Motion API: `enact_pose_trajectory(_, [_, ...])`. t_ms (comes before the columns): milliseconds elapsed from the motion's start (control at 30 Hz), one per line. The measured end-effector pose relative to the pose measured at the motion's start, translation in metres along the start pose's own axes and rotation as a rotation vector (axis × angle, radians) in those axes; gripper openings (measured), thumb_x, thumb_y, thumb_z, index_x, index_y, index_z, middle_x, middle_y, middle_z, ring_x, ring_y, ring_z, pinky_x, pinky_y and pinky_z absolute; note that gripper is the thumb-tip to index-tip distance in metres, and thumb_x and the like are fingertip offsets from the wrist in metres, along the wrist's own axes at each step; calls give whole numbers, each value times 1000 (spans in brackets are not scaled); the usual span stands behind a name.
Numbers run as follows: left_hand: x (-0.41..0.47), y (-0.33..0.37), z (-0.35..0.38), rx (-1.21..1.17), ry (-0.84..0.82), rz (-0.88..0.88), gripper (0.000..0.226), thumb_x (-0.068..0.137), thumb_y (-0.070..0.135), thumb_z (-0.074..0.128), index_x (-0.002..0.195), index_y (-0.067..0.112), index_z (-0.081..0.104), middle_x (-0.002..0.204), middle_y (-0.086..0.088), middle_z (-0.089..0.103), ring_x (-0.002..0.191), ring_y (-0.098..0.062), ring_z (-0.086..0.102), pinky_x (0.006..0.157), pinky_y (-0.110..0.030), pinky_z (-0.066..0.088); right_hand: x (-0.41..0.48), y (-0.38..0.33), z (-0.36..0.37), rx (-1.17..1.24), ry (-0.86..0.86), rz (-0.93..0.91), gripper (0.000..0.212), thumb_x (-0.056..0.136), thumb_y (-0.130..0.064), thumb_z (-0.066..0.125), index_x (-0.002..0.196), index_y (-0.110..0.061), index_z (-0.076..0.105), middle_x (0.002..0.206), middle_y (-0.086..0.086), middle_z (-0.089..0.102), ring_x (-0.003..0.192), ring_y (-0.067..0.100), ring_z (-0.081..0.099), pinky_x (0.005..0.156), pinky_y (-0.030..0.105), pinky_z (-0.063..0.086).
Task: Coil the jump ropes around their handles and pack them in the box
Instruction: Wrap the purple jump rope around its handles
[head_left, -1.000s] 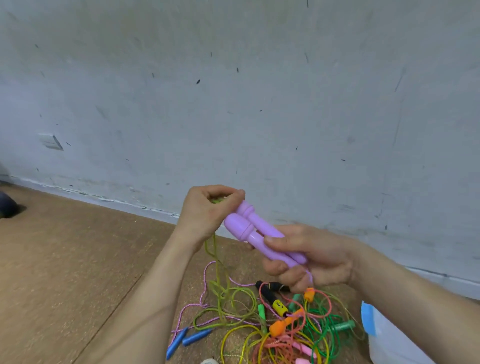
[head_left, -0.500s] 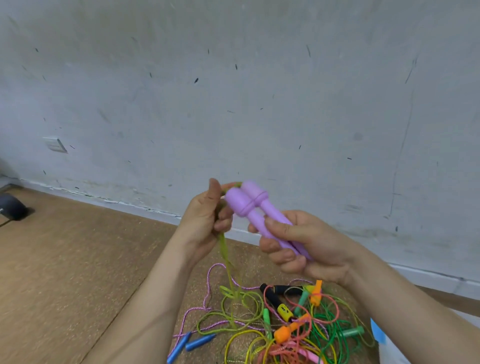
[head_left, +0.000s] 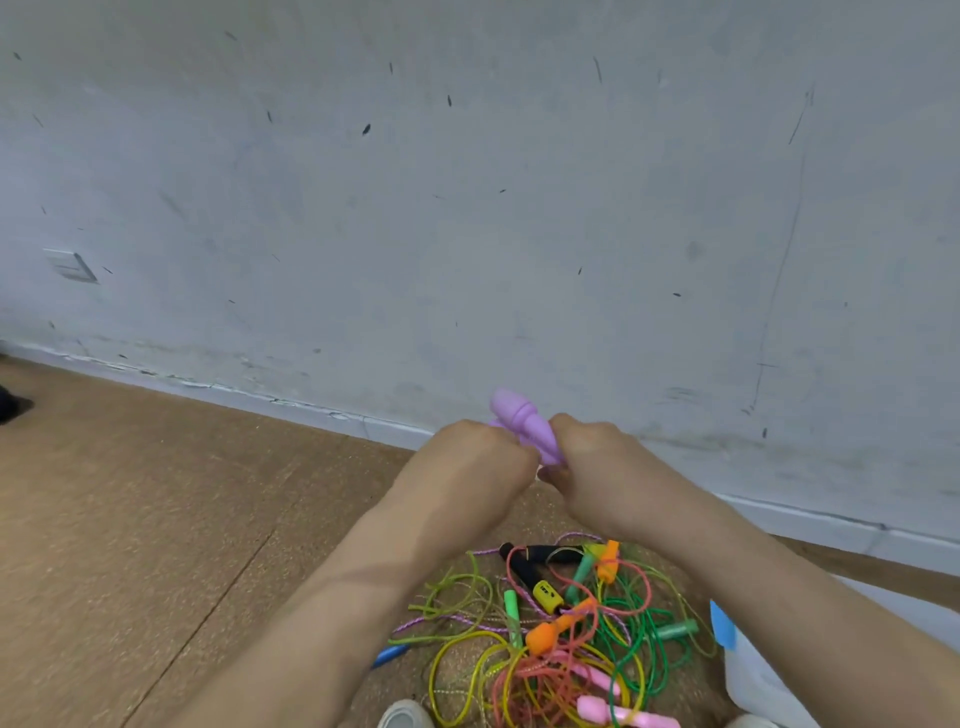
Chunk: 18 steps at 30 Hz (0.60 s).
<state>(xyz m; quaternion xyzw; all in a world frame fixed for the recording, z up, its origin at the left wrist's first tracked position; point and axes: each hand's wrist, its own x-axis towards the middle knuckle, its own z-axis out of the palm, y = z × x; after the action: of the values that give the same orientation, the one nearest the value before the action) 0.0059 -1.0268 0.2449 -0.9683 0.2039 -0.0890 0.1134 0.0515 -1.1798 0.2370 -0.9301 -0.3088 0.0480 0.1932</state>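
Two purple jump-rope handles (head_left: 524, 423) stick up together between my hands, in front of the wall. My right hand (head_left: 597, 460) grips their lower part. My left hand (head_left: 467, 465) is curled close against them from the left; its fingers and the green rope it held are hidden behind the hand. Below my forearms lies a tangled pile of jump ropes (head_left: 561, 629) in green, yellow, pink and orange, with black, orange, green, pink and blue handles.
A white box with blue tape (head_left: 748, 670) sits at the lower right, beside the pile. The brown floor (head_left: 156, 519) stretches to the left. The grey wall (head_left: 467, 208) stands close ahead. A dark object (head_left: 10, 408) lies at the far left.
Both hands have turned so their backs face me and have come together around the purple handles. The green rope running down from my left hand is no longer visible.
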Motion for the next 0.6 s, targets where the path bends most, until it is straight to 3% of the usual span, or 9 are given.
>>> enact_pose_trajectory(67, [0, -2, 0, -169, 26, -33, 13, 86, 27, 63, 96, 21, 68, 95, 0, 71, 88, -24, 66, 66, -31, 47, -5, -1, -5, -111, -132, -22, 15, 95, -25, 52, 91, -19, 39, 104, 12, 62, 91, 30, 58, 70, 35, 44])
enact_pose_trajectory(133, [-3, -5, 5, -308, 87, -61, 18, 85, 34, 64, 92, 18, 67, 94, 0, 70, 91, -22, 63, 75, -36, 45, -10, 0, -6, -186, -291, -49, 15, 93, -28, 53, 88, -20, 42, 99, 9, 61, 85, 26, 55, 70, 33, 44])
enact_pose_trajectory(300, [-8, -10, 0, -661, 62, -119, 18, 68, 33, 76, 78, 18, 76, 76, 3, 70, 75, -10, 63, 69, -28, 46, -24, -1, -17, -132, -574, -144, 21, 91, -33, 59, 98, -14, 55, 87, 7, 63, 73, 19, 54, 59, 26, 41])
enact_pose_trajectory(367, [-9, -14, -2, -890, -63, -204, 10, 68, 19, 83, 76, 22, 78, 71, 6, 72, 67, 0, 62, 66, -19, 47, -27, -1, -24, -26, -648, -177, 17, 91, -29, 61, 96, -13, 58, 74, 1, 61, 60, 13, 51, 51, 20, 38])
enact_pose_trajectory(467, [-11, -17, -1, -1189, -225, -197, 20, 72, 5, 80, 72, 25, 77, 67, 6, 71, 62, 1, 58, 63, -16, 45, -29, 1, -29, 190, -760, -198, 11, 92, -20, 63, 86, -13, 57, 65, 0, 56, 56, 17, 48, 52, 28, 41])
enact_pose_trajectory(600, [-15, -22, 3, -1537, -228, -188, 10, 65, 13, 81, 69, 21, 77, 65, 5, 70, 60, -1, 58, 58, -13, 45, -31, 6, -41, 461, -805, -169, 13, 92, -15, 64, 82, -17, 56, 63, 3, 55, 57, 20, 49, 45, 21, 37])
